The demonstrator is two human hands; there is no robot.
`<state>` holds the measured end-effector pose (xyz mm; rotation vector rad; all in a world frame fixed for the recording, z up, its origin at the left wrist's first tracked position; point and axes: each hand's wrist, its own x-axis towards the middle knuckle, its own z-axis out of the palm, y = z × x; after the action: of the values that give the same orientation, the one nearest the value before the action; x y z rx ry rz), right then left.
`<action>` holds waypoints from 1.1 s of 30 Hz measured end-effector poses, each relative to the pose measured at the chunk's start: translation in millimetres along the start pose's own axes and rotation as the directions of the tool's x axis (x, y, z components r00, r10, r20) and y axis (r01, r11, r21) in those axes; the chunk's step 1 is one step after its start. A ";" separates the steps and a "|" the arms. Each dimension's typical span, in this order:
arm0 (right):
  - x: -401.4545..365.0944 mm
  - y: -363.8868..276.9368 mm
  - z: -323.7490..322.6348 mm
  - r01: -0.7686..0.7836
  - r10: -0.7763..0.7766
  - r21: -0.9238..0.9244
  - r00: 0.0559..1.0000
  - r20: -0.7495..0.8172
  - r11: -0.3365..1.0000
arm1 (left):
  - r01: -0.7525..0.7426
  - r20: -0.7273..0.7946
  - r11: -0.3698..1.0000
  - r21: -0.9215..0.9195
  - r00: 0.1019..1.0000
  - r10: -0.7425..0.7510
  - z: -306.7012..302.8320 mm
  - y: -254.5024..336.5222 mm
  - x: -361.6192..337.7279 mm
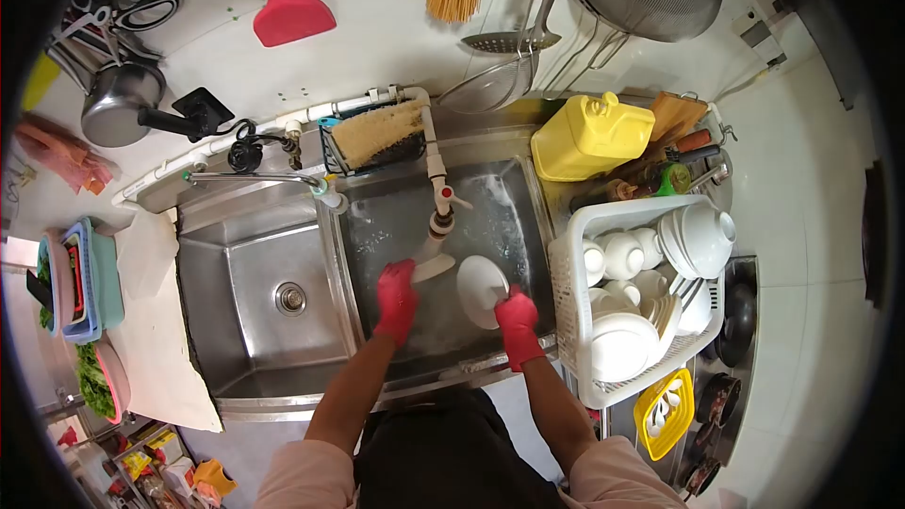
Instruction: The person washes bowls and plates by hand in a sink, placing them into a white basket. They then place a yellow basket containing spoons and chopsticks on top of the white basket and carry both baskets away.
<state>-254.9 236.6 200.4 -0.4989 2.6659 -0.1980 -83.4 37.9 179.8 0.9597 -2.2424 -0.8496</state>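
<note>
Both of my hands wear red rubber gloves over the right-hand basin of a steel sink (pixel 328 269), which holds cloudy water. My left hand (pixel 396 302) is closed on the edge of a white dish (pixel 436 268), tilted right under the white tap (pixel 441 217); the tap's spout overlaps part of it. In my right hand (pixel 518 319) a white plate (pixel 479 288) is gripped by its right rim, tilted over the water. Fingers and thumb wrap that rim.
A white plastic basket (pixel 571 306) full of bowls and plates stands right of the sink, with a yellow jug (pixel 589 139) behind it. A yellow basket (pixel 645 412) holds spoons. At the sink's back is a sponge rack (pixel 377 137). The left basin (pixel 269 292) has a drain.
</note>
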 end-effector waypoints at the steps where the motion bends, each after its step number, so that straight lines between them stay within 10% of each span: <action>1: 2.7 -4.5 -2.4 -0.010 0.010 0.016 1.000 -0.012 1.000 | -0.011 -0.049 1.000 0.027 0.999 0.013 -5.2 -2.9 -7.2; 7: 13.6 -69.8 21.2 -0.351 0.038 0.766 0.918 0.394 0.538 | 0.397 -0.309 0.918 0.004 0.873 -0.377 -17.2 14.7 -60.6; 13: 22.5 -124.7 57.4 -0.513 -0.322 0.857 0.804 0.499 0.048 | 0.607 -0.356 0.755 -0.250 0.667 -0.654 -4.3 19.9 -92.0; 16: 45.8 -150.3 94.3 -0.454 -0.403 0.890 0.810 0.427 0.031 | 0.605 -0.303 0.694 -0.391 0.627 -0.717 -3.8 15.0 -99.9; 20: 61.8 -172.0 103.3 -0.072 -0.175 0.752 0.954 0.245 0.655 | 0.616 -0.191 0.633 -0.469 0.629 -0.754 -12.4 9.6 -103.8; 22: 45.1 -171.9 79.5 0.300 -0.286 0.152 0.952 -0.106 0.942 | 0.608 -0.182 0.627 -0.487 0.632 -0.753 -13.0 9.8 -103.0; 28: 13.2 -141.3 34.8 0.461 -0.313 0.296 0.846 -0.431 0.837 | 0.568 -0.244 0.736 -0.369 0.705 -0.666 -17.1 16.7 -91.7; 33: -5.3 -117.4 2.3 0.463 -0.408 0.109 0.852 -0.327 0.880 | 0.615 -0.164 0.693 -0.376 0.692 -0.703 -29.4 36.8 -69.1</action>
<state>-212.5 129.8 225.2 -1.0898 2.7333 -0.7005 -37.8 101.5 209.4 1.6723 -1.4246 -1.2043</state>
